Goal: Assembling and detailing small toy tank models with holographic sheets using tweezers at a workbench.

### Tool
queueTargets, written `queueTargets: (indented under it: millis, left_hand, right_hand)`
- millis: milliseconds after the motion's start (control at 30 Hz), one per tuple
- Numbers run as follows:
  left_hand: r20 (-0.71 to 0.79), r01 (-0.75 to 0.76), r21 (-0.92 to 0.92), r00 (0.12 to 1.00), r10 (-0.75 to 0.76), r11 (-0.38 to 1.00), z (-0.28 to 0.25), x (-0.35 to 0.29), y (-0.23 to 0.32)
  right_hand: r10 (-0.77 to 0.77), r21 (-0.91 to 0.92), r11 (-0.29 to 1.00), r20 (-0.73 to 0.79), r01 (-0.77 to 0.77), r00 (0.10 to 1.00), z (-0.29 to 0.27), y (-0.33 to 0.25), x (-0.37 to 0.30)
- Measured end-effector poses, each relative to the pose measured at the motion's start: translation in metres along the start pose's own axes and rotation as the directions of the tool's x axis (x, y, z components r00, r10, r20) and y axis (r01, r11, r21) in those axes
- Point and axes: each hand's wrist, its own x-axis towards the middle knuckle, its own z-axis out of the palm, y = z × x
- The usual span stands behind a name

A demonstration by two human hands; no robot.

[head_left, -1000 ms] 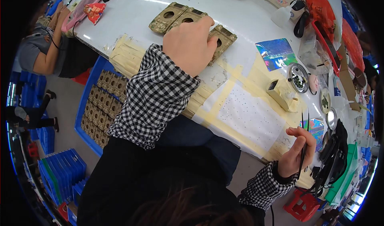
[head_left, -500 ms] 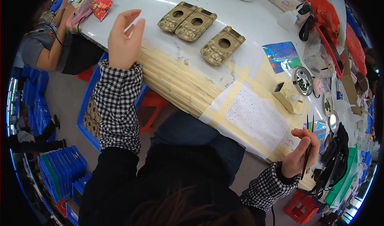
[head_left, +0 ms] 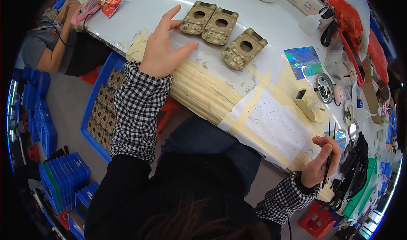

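Observation:
My left hand is open over the white tabletop, thumb and fingers spread beside the leftmost camouflage toy tank hull. Whether its fingertips touch the hull I cannot tell. A second hull sits against that one, and a third hull lies apart to the right. Each has a round hole in its top. At the table's right front, my right hand is closed round black tweezers, their tips pointing away from me. A white sheet with small dots is taped down to the left of that hand.
A blue crate holding several hulls stands on the left, below the table edge. A yellowish block, a round tin of dark bits and an iridescent packet lie on the right. A co-worker sits at the far left.
My left hand has moved right, toward the pair of hulls, and its fingers have spread wider. My right hand still holds the tweezers in nearly the same place.

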Motion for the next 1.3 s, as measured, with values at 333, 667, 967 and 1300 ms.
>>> queueTargets:
  millis: [333,667,967,1300]
  left_hand:
    - [0.001,0.031,0.064,1.000,-0.031,0.997,-0.0042,-0.0019,0.0087]
    - [-0.027,-0.051,0.126,0.998,0.055,0.991,-0.0059,-0.0049,0.0062]
    - [-0.017,-0.148,0.061,0.989,0.149,0.987,-0.0039,-0.0012,0.0032]
    - [0.016,-0.167,0.093,0.986,0.166,0.982,-0.0038,-0.0007,0.0042]
  right_hand:
    - [-0.004,-0.052,0.999,0.007,0.004,1.000,0.0002,-0.0007,0.0013]
    - [0.011,-0.086,0.996,-0.007,-0.012,1.000,0.0023,0.0013,0.0000]
    - [0.002,-0.133,0.991,-0.040,-0.008,0.999,0.0023,-0.0018,-0.0001]
    - [-0.002,-0.157,0.988,-0.049,-0.006,0.999,0.0024,0.0007,-0.0003]
